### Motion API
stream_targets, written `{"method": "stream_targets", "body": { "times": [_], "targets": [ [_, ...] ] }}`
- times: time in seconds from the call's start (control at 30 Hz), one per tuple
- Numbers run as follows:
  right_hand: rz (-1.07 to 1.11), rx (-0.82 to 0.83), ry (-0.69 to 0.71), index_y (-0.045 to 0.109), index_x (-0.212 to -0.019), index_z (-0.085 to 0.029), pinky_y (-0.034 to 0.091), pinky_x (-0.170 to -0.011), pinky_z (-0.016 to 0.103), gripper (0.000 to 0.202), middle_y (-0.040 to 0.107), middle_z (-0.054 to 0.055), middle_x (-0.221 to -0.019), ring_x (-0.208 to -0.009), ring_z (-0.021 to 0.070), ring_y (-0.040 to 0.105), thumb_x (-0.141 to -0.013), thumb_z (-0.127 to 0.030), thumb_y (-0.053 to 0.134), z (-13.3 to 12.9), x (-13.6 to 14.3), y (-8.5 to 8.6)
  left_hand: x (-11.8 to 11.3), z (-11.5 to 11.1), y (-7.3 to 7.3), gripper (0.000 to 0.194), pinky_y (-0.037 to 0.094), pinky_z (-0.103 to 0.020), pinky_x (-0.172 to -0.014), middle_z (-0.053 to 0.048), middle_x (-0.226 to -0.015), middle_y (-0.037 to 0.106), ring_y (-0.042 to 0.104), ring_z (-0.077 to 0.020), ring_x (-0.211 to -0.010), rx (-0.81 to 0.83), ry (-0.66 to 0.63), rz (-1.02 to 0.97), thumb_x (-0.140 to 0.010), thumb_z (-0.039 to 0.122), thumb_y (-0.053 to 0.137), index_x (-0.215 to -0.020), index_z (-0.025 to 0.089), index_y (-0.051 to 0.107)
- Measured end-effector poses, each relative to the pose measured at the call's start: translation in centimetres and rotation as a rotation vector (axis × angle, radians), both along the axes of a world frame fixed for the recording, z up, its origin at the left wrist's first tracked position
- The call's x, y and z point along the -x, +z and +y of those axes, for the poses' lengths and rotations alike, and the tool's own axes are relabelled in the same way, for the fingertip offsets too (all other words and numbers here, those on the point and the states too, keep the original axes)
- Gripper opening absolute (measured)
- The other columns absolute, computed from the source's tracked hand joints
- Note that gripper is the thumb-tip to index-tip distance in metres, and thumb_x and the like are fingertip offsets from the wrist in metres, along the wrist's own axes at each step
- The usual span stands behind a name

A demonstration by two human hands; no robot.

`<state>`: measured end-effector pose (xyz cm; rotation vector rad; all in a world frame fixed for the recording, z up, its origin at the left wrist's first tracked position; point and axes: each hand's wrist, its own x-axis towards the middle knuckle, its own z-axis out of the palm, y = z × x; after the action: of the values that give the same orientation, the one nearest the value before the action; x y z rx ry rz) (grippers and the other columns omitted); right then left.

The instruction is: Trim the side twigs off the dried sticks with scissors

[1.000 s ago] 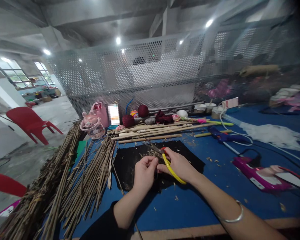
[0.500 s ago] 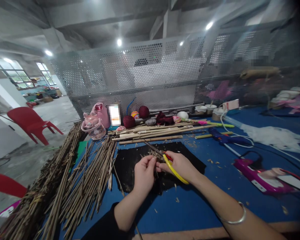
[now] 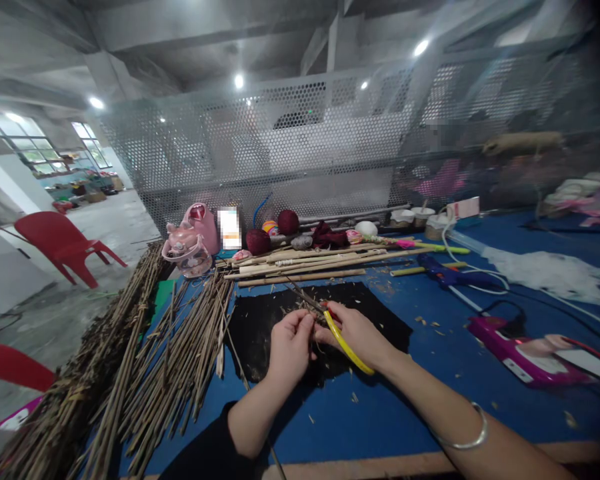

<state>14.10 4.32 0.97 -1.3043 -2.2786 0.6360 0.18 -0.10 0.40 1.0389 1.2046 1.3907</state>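
Over a black cloth (image 3: 260,333) with dry plant scraps on it, both of my hands work close together. My left hand (image 3: 290,343) is closed in a pinch, with thin dry stem pieces (image 3: 318,323) showing at its fingertips, partly hidden by the fingers. In my right hand (image 3: 357,337) is a pair of scissors (image 3: 347,343) with yellow-and-red handles. Its dark blades point up and left past the left fingertips; how far they stand apart is hard to see. The right fingers also come near the stem pieces.
Loose dry stalks (image 3: 180,373) lie left of the cloth, beside large bundles (image 3: 95,360). Bamboo sticks (image 3: 300,273) and yarn balls (image 3: 288,222) line the back. On the right are a blue glue gun (image 3: 440,273), cables and a magenta power strip (image 3: 510,353).
Both hands stay almost in place over the cloth. The scissors and right hand have shifted slightly left, and the thin stem pieces between the hands lie a little differently.
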Motion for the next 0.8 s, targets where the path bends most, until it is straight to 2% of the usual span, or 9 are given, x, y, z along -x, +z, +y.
{"method": "stream_targets", "body": {
  "times": [0.27,0.37,0.47,0.63,0.8],
  "targets": [
    [-0.007,0.039,-0.03,0.055,-0.079,-0.02,0.032,-0.05,0.021,0.033,0.06,0.001,-0.068,-0.059,0.0137,0.052,-0.071,-0.052,0.052,0.1,0.0,0.2,0.0,-0.1,0.1,0.032,0.036,-0.016,-0.031,0.001,-0.055,0.057,0.044,-0.0067,-0.039,0.0,0.021,0.031,-0.072,0.043,0.054,-0.084,0.014,0.06],
    [-0.078,0.0,-0.056,0.054,-0.078,-0.022,0.03,-0.049,0.021,0.032,0.059,-0.001,-0.066,-0.058,0.0139,0.053,-0.069,-0.053,0.053,0.0,0.0,0.7,0.1,-0.2,0.4,0.031,0.036,-0.015,-0.031,0.0,-0.058,0.059,0.044,-0.0057,-0.038,0.022,0.053,0.018,-0.071,0.041,0.056,-0.083,0.013,0.059],
    [-0.137,-0.048,-0.085,0.051,-0.085,-0.023,0.03,-0.051,0.022,0.036,0.059,-0.001,-0.067,-0.061,0.0156,0.055,-0.065,-0.053,0.058,-0.3,-0.1,1.1,0.2,-0.2,0.7,0.029,0.035,-0.014,-0.031,-0.001,-0.064,0.062,0.044,-0.0045,-0.038,0.028,0.094,0.011,-0.069,0.039,0.059,-0.08,0.013,0.059],
    [-0.095,-0.083,-0.053,0.047,-0.091,-0.021,0.034,-0.058,0.023,0.042,0.058,0.003,-0.082,-0.073,0.0175,0.056,-0.063,-0.05,0.061,-0.5,0.2,1.0,0.2,-0.3,1.0,0.025,0.034,-0.014,-0.029,0.0,-0.059,0.059,0.043,-0.0038,-0.037,0.037,0.117,0.04,-0.067,0.037,0.061,-0.073,0.012,0.058],
    [-0.102,-0.129,-0.058,0.047,-0.09,-0.019,0.035,-0.063,0.026,0.047,0.056,0.005,-0.083,-0.076,0.0188,0.054,-0.06,-0.05,0.064,-0.4,0.5,0.7,0.1,-0.4,0.9,0.025,0.035,-0.014,-0.03,0.001,-0.056,0.057,0.045,-0.0055,-0.039,0.062,0.132,0.057,-0.067,0.037,0.061,-0.071,0.013,0.055]
  ]
}}
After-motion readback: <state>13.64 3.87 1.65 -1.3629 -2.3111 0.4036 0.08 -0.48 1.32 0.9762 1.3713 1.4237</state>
